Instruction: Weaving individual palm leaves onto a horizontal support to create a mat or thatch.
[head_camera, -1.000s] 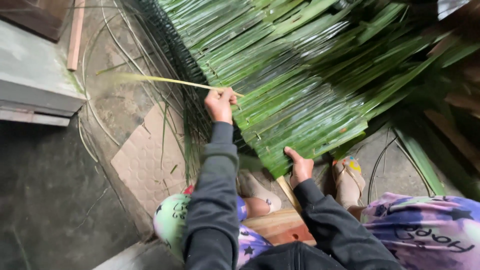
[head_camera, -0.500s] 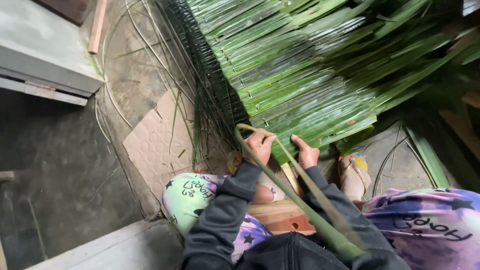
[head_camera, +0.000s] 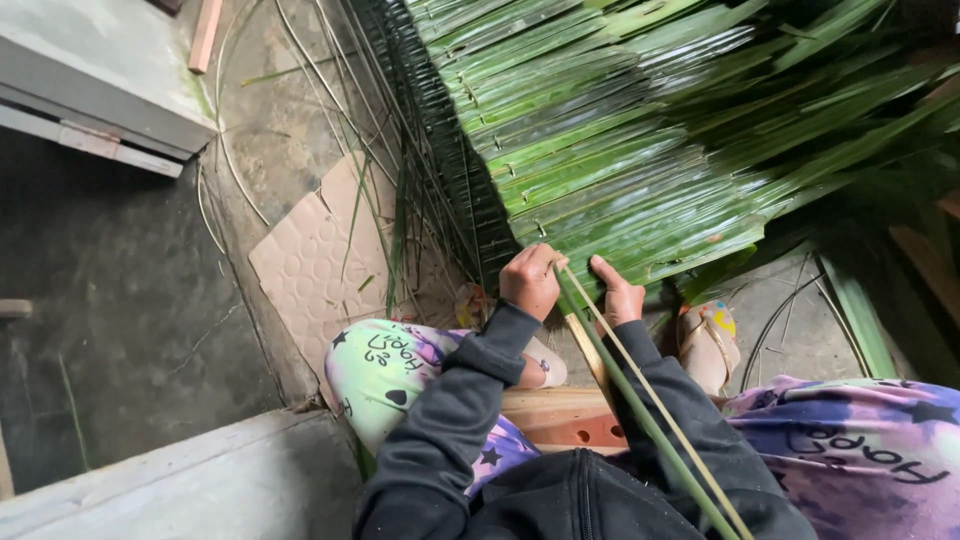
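Note:
A large panel of overlapped green palm leaves lies in front of me, stitched along a dark spine on its left. My left hand is closed around the near end of a long thin green leaf strip at the panel's near edge. The strip runs back toward my body, over my right sleeve. My right hand rests just to the right, fingers pressing on the panel's near edge. A wooden stick lies under the edge between my hands.
A flattened piece of brown cardboard lies on the concrete floor at left, with loose thin leaf ribs over it. A grey slab sits at upper left. My sandalled feet and a wooden block are below the panel.
My left hand came down from the panel's left side to its near edge, bringing the leaf strip, which now trails back over my right arm. The view shifted slightly.

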